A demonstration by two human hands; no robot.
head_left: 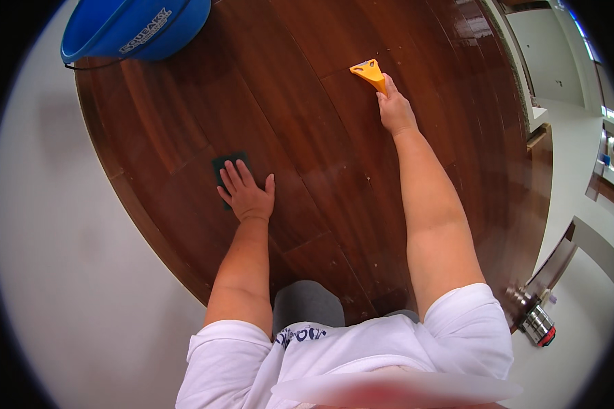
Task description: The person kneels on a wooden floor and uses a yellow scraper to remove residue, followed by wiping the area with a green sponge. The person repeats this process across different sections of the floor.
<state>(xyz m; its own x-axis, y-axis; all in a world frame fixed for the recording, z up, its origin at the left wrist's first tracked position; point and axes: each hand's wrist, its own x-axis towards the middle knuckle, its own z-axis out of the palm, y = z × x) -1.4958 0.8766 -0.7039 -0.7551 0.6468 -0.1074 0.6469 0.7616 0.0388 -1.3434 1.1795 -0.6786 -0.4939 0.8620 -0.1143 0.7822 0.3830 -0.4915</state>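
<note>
My left hand (pixel 251 200) lies flat with its fingers spread over a dark green scouring pad (pixel 235 156) on the wooden floor (pixel 300 136). Its palm and fingers cover much of the pad. Farther out and to the right, my right hand (pixel 397 112) is closed round the handle of a yellow scraper (pixel 370 73). The scraper's wide head points away and to the left, low over the boards or touching them; I cannot tell which.
A blue bucket (pixel 177 39) stands at the far left. A pale wall (pixel 61 225) and a wooden skirting board (pixel 141 208) bound the floor on the left. Small pale specks dot the boards. At the lower right is a shiny metal cylinder (pixel 539 324) with a red end.
</note>
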